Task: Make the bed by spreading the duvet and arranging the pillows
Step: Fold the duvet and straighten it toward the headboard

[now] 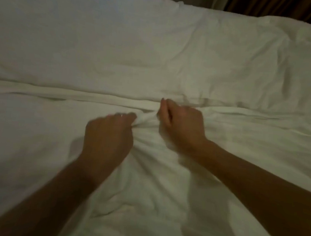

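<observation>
- The bed [35, 164] fills nearly the whole view; all its linen is white, seen in dim, warm light; the picture is soft with blur, most of all around the hands.
- At left the pillows [82, 43] lie across the far side of the bed, side by side; their near edge runs as a long straight fold from the left border toward the middle; the cloth here is fairly smooth.
- The duvet [163, 202] covers the near side of the bed, its top edge touching the pillows' near edge; at left it lies flat; toward the middle it is drawn into creases that fan out from the hands.
- The left hand [108, 134] comes in from the lower left on a bare forearm; its grip is closed, fingers curled and pinching a bunch of duvet cloth at the top edge.
- The right hand [180, 123], just beside it and a little farther up, comes in from the lower right; its fingers are curled over the same ridge of duvet; blur hides how much cloth the grip has.
- At right the pillows are more rumpled, with deep folds near the right border.
- Beyond the bed at the upper right stands a dark curtain [271, 6] in vertical pleats; a dark strip shows along the top edge behind the pillows.
</observation>
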A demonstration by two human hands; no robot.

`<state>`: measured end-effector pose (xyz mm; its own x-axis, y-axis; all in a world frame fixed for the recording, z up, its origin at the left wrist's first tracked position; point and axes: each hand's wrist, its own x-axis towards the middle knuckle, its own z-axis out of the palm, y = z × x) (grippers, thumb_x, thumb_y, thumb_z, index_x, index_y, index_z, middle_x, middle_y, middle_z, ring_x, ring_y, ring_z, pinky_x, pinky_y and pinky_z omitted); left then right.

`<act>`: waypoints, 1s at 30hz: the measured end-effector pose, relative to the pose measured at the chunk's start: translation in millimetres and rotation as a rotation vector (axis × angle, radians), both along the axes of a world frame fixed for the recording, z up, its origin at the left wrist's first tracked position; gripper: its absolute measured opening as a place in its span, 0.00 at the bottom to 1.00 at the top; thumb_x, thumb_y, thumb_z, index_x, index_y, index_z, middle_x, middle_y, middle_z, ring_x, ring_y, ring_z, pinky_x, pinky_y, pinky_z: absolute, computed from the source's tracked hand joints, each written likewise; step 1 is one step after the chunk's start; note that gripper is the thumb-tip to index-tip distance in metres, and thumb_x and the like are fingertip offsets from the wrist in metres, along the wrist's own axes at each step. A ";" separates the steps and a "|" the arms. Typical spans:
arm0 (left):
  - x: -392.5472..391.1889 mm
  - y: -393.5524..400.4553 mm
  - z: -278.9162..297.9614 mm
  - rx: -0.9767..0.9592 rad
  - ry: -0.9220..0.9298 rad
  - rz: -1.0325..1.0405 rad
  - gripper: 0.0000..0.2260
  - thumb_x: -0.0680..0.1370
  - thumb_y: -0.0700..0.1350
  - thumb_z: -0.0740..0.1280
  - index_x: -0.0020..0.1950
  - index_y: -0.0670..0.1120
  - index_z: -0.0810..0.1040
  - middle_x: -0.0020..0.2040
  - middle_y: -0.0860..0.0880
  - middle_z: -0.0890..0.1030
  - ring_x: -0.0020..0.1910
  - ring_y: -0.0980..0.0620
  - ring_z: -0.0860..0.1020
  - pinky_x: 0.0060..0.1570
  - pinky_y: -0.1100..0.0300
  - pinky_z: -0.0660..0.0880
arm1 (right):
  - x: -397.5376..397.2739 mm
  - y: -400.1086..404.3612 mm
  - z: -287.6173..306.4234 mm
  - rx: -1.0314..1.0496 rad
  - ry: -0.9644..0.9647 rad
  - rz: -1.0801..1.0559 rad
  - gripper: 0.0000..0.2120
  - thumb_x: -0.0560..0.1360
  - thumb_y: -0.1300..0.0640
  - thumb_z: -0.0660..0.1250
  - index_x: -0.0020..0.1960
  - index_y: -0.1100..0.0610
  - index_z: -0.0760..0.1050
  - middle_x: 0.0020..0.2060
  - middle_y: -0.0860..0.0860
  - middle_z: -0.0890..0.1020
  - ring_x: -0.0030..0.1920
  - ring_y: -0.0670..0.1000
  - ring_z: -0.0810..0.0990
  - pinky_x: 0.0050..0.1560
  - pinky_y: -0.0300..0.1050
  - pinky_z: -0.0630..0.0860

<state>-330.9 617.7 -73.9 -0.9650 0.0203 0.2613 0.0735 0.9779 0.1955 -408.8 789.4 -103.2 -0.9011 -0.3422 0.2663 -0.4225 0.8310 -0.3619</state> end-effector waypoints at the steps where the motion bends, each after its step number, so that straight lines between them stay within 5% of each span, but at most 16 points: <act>1: -17.5 -5.3 0.2 -0.005 -0.022 -0.007 0.13 0.66 0.39 0.64 0.45 0.45 0.85 0.32 0.43 0.82 0.27 0.40 0.80 0.28 0.54 0.75 | -4.9 -4.9 6.9 -0.009 0.043 -0.040 0.19 0.81 0.47 0.50 0.39 0.52 0.72 0.27 0.53 0.79 0.28 0.59 0.77 0.30 0.47 0.68; 3: -47.3 -14.3 -26.6 -0.053 -0.258 0.002 0.18 0.71 0.40 0.60 0.54 0.49 0.84 0.45 0.41 0.84 0.44 0.38 0.83 0.43 0.50 0.77 | -17.0 -12.6 -7.9 0.099 0.072 -0.059 0.18 0.82 0.47 0.50 0.42 0.53 0.72 0.31 0.56 0.81 0.32 0.61 0.79 0.32 0.47 0.65; 5: -64.6 -19.3 -75.1 0.005 -0.625 -0.018 0.18 0.78 0.42 0.59 0.67 0.50 0.78 0.64 0.42 0.79 0.64 0.41 0.76 0.62 0.52 0.70 | -19.5 -20.4 -51.8 0.283 -0.159 -0.013 0.19 0.84 0.47 0.49 0.51 0.55 0.74 0.43 0.58 0.83 0.44 0.61 0.81 0.39 0.50 0.69; 7: -70.8 -22.4 -107.3 0.081 -0.789 0.008 0.17 0.79 0.43 0.61 0.68 0.47 0.76 0.68 0.43 0.76 0.68 0.43 0.73 0.66 0.53 0.68 | -20.8 -24.6 -88.8 0.307 -0.322 0.000 0.18 0.84 0.49 0.49 0.56 0.58 0.74 0.51 0.59 0.82 0.52 0.61 0.80 0.47 0.52 0.73; 10: -60.7 -19.5 -105.0 0.221 -0.717 0.037 0.16 0.78 0.42 0.61 0.66 0.48 0.75 0.63 0.44 0.78 0.64 0.42 0.75 0.63 0.50 0.72 | -26.3 -28.2 -99.6 0.272 -0.306 -0.066 0.17 0.84 0.51 0.51 0.56 0.60 0.74 0.52 0.61 0.81 0.52 0.64 0.80 0.49 0.54 0.74; 15: 60.4 -45.0 -49.7 0.112 -0.332 -0.058 0.30 0.65 0.47 0.70 0.68 0.46 0.74 0.55 0.46 0.78 0.50 0.44 0.80 0.48 0.52 0.78 | 10.8 -26.5 -76.1 0.173 -0.190 -0.066 0.20 0.78 0.51 0.47 0.48 0.60 0.75 0.44 0.59 0.78 0.47 0.63 0.77 0.53 0.56 0.70; 18: 52.3 -92.0 -48.4 0.164 -0.141 -0.079 0.10 0.68 0.45 0.68 0.49 0.51 0.82 0.40 0.51 0.81 0.35 0.49 0.81 0.30 0.60 0.76 | 37.4 -64.0 -52.4 0.091 -0.177 0.150 0.17 0.80 0.50 0.51 0.56 0.55 0.76 0.50 0.51 0.80 0.55 0.54 0.76 0.69 0.51 0.61; 20: 15.5 -113.1 -37.2 0.071 -0.114 -0.088 0.02 0.71 0.43 0.71 0.41 0.51 0.82 0.33 0.50 0.80 0.30 0.46 0.81 0.27 0.59 0.72 | 41.7 -98.5 -37.1 0.056 -0.129 0.266 0.17 0.82 0.46 0.53 0.54 0.54 0.77 0.47 0.48 0.80 0.52 0.51 0.76 0.67 0.50 0.64; 22: -12.3 -122.7 -28.5 -0.010 -0.086 -0.152 0.03 0.73 0.43 0.73 0.42 0.51 0.82 0.33 0.49 0.81 0.30 0.45 0.81 0.28 0.59 0.69 | 33.4 -124.4 -26.3 -0.034 -0.052 0.209 0.17 0.82 0.45 0.55 0.49 0.55 0.77 0.42 0.49 0.79 0.44 0.52 0.75 0.52 0.48 0.69; 24: -21.7 -128.9 -34.9 0.010 -0.123 -0.205 0.04 0.77 0.45 0.71 0.43 0.51 0.80 0.36 0.49 0.82 0.34 0.44 0.81 0.32 0.58 0.67 | 22.6 -128.6 -41.7 -0.047 0.057 0.142 0.16 0.82 0.48 0.56 0.44 0.56 0.74 0.38 0.49 0.76 0.39 0.52 0.71 0.43 0.47 0.63; 27: -25.5 -122.0 -69.0 0.090 -0.538 -0.123 0.10 0.83 0.55 0.59 0.46 0.54 0.75 0.50 0.47 0.83 0.51 0.44 0.80 0.44 0.55 0.66 | 25.7 -118.6 -93.7 0.223 -0.099 0.173 0.17 0.81 0.47 0.50 0.49 0.53 0.75 0.41 0.50 0.80 0.44 0.55 0.77 0.47 0.48 0.62; 30: -14.3 -95.0 -80.3 0.066 -0.601 -0.014 0.11 0.82 0.51 0.61 0.64 0.50 0.73 0.61 0.48 0.78 0.59 0.45 0.77 0.49 0.55 0.66 | 28.2 -119.4 -116.7 0.239 -0.209 0.132 0.16 0.79 0.50 0.49 0.49 0.51 0.75 0.42 0.50 0.81 0.44 0.57 0.77 0.48 0.50 0.64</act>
<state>-345.2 522.7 -154.3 -0.9438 0.0364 -0.3284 -0.0558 0.9621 0.2671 -380.6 670.0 -219.9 -0.8713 -0.4902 -0.0215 -0.4694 0.8456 -0.2542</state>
